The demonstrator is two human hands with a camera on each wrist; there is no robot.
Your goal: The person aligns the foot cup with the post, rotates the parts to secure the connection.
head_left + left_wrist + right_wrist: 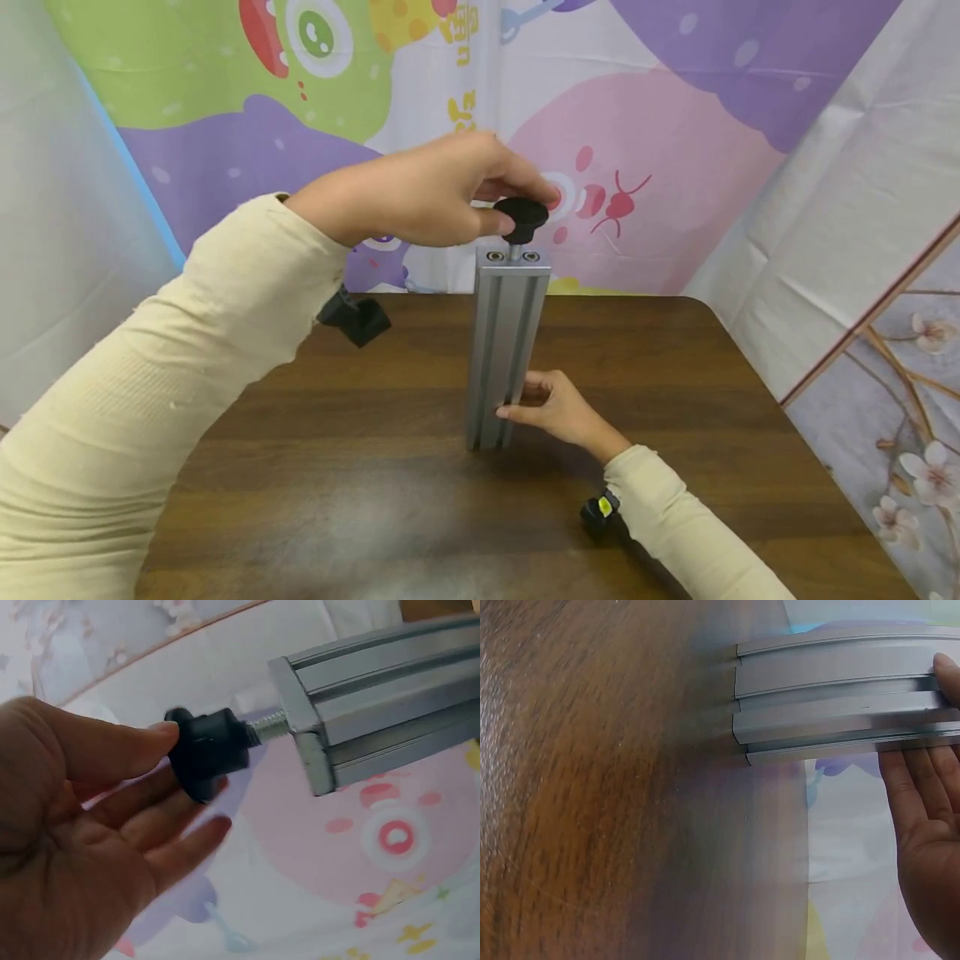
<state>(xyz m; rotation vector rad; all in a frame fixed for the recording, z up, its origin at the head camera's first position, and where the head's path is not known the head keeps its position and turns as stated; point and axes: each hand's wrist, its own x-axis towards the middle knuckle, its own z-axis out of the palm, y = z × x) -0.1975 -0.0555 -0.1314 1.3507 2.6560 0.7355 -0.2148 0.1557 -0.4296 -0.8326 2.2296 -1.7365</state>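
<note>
An aluminium extrusion profile (pixel 504 350) with lengthwise slots stands upright on the brown wooden table. Above its top end sits a black knob (pixel 527 215) on a threaded metal stem (pixel 271 725), part of which shows between knob and end plate. My left hand (pixel 431 187) pinches the knob's rim between thumb and fingers; the left wrist view shows the thumb on one side and fingertips behind. Low on the profile, my right hand (pixel 558 412) grips it from the right, thumb on the near face. In the right wrist view the profile's lower end (pixel 780 697) meets the tabletop.
The wooden table (pixel 337 467) extends around the profile. Behind it hangs a cartoon-printed cloth (pixel 637 125), with white fabric (pixel 810 167) on the right side. Black wrist-worn pieces (pixel 356 319) hang beneath the left sleeve.
</note>
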